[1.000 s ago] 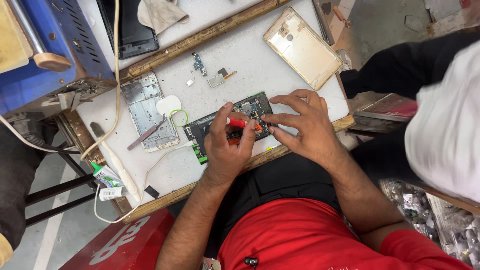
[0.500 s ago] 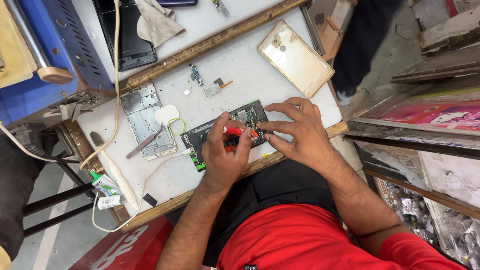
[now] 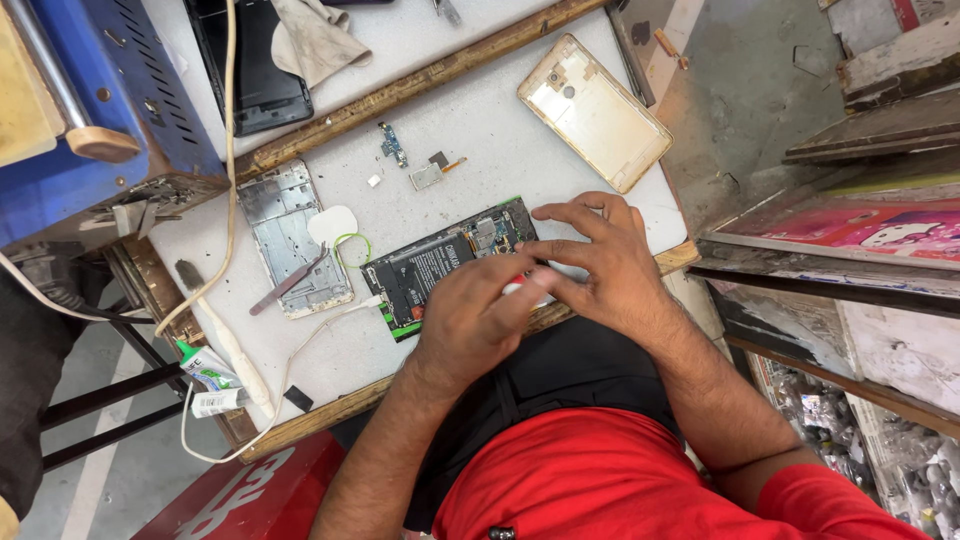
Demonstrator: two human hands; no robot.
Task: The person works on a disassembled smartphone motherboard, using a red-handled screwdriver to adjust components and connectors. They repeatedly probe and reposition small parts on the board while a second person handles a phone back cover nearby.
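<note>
An opened phone [image 3: 440, 268] lies flat on the white bench [image 3: 480, 150], its battery and circuit board facing up. The left hand [image 3: 470, 325] rests on the phone's near edge, fingers curled together and pinching a small red and white tool [image 3: 518, 288] whose tip is hidden between the hands. The right hand [image 3: 600, 265] lies just right of the left one, touching it, fingers spread; its fingertips [image 3: 540, 212] press down at the phone's right end by the board. Most of the phone shows left of and beyond both hands.

Further left of the left hand lies a silver frame [image 3: 285, 235] with tweezers [image 3: 290, 283] across it. Beyond the right hand sits a gold back cover [image 3: 595, 110]. Small loose parts [image 3: 410, 160] lie beyond the phone. A glue tube [image 3: 210, 375] sits at the bench's near left corner.
</note>
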